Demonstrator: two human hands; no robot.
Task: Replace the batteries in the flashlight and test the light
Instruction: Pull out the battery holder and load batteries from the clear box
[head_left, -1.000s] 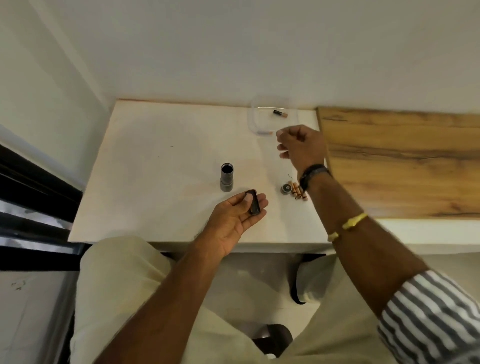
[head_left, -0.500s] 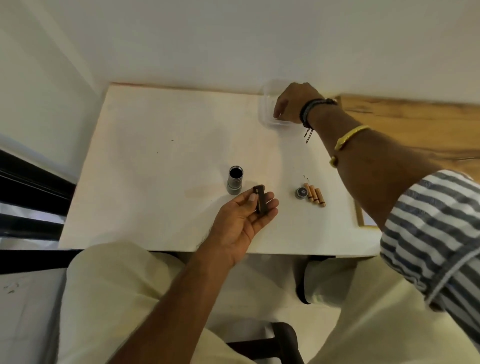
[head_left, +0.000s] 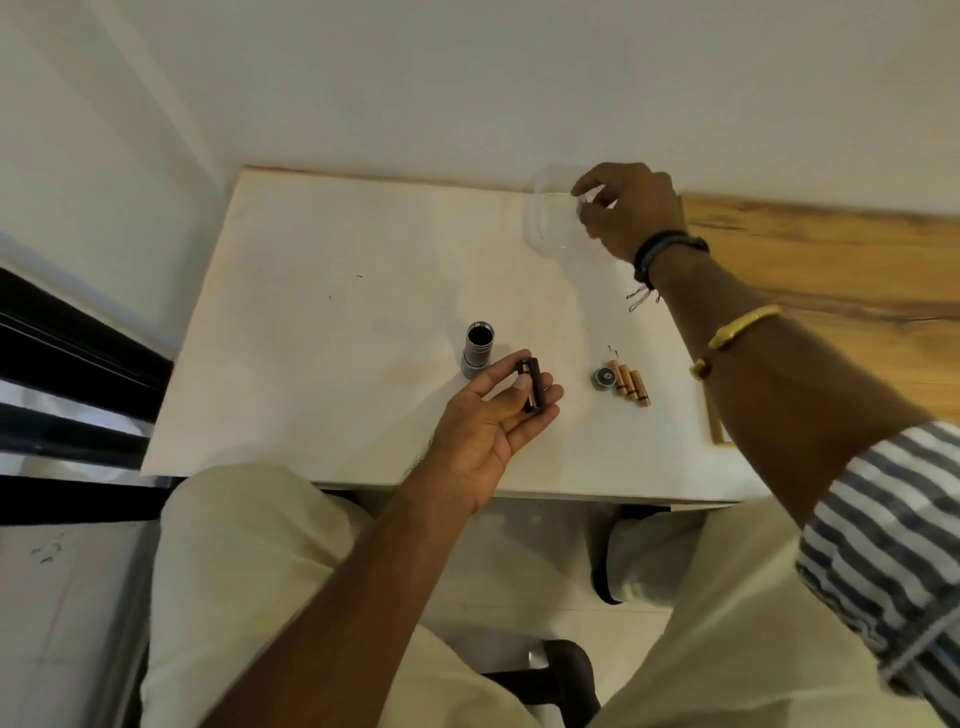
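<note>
My left hand (head_left: 493, 421) lies palm up over the table's front and holds a black battery holder (head_left: 533, 388) between thumb and fingers. The grey flashlight body (head_left: 478, 351) stands upright just left of it, open end up. Its round end cap (head_left: 602, 377) lies to the right, beside three copper-coloured batteries (head_left: 632, 385). My right hand (head_left: 628, 213) hovers over the clear plastic container (head_left: 540, 228) at the back edge. Its fingertips are pinched together on a small item, hardly visible, seemingly the battery from the container.
The white table (head_left: 332, 312) meets the wall at the back. A wooden surface (head_left: 831, 260) adjoins it on the right. My knees sit under the front edge, and a dark window frame (head_left: 67, 374) runs along the left.
My right hand went from mid-table into the container, and now its fingertips are pinched and slightly raised. The battery seen there earlier no longer shows. My left hand has kept the holder.
</note>
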